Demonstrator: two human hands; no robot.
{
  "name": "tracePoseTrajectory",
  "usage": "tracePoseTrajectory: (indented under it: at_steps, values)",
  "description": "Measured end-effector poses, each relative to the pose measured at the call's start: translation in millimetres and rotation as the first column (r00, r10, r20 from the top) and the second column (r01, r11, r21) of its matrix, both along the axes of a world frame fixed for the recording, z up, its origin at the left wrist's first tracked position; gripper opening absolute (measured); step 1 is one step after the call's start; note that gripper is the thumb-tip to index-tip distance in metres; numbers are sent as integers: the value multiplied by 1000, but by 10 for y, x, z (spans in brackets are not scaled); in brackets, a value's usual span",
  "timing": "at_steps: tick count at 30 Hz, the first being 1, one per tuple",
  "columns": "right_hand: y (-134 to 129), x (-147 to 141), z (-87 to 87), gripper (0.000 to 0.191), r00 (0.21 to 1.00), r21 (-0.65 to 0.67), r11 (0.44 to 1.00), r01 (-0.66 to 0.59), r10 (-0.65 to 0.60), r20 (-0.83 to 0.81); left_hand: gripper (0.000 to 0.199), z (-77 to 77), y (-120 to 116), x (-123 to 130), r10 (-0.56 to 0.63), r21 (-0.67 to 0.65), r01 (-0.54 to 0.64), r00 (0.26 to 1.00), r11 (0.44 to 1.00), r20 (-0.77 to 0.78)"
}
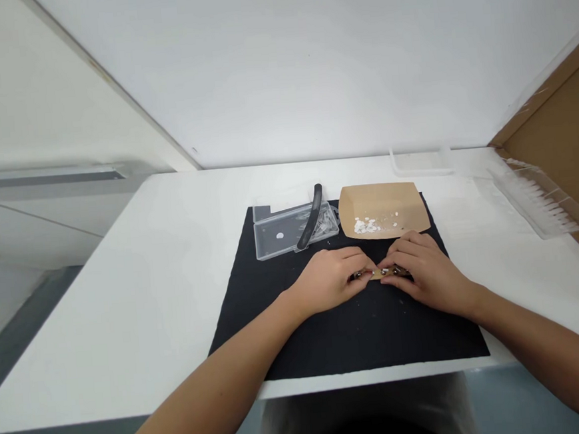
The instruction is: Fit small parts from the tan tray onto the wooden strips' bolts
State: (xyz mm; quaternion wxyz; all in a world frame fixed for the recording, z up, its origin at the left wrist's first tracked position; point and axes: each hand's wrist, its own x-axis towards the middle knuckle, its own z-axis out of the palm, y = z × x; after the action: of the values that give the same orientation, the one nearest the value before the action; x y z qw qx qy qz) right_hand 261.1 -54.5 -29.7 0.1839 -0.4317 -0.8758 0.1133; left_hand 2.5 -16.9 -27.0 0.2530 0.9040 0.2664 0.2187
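Observation:
Between my hands lies a narrow tan strip (377,274) with small shiny metal pieces and tiny white bits along it. My left hand (332,279) is closed, thumb and fingers pinched at the strip's left part. From the other side, my right hand (422,275) pinches its right part. Both ends of the strip are largely covered by my fingers. Under it spreads a black mat (374,337). Just beyond my right hand sits a tan paper tray (409,204) with white flakes (365,225) in it.
A clear plastic case (271,242) with small clear pieces stands on the mat's far left, a curved black tool (310,217) across it. Further back on the white table (141,309) is a clear tray (420,163). A clear box of white sticks (543,200) leans by the cardboard (563,128) at right.

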Motion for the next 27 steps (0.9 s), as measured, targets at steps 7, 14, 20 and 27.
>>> tracePoseTrajectory:
  at_steps: [7, 14, 20, 27]
  values:
    - [3, 3, 18, 14, 1000, -21, 1000, -8, 8, -8, 15, -16, -6, 6, 6, -19, -6, 1000, 1000, 9]
    - [0, 3, 19, 14, 1000, -36, 999, -9, 8, -2, 14, -52, -29, 19, 34, 7, -34, 999, 999, 9]
    - [7, 4, 28, 14, 1000, -46, 999, -7, 6, -7, 14, -56, -38, 33, 15, 39, -16, 1000, 999, 26]
    - [13, 3, 30, 13, 999, -45, 998, -33, 34, 10, 15, -34, -28, 20, 23, 26, -23, 1000, 999, 11]
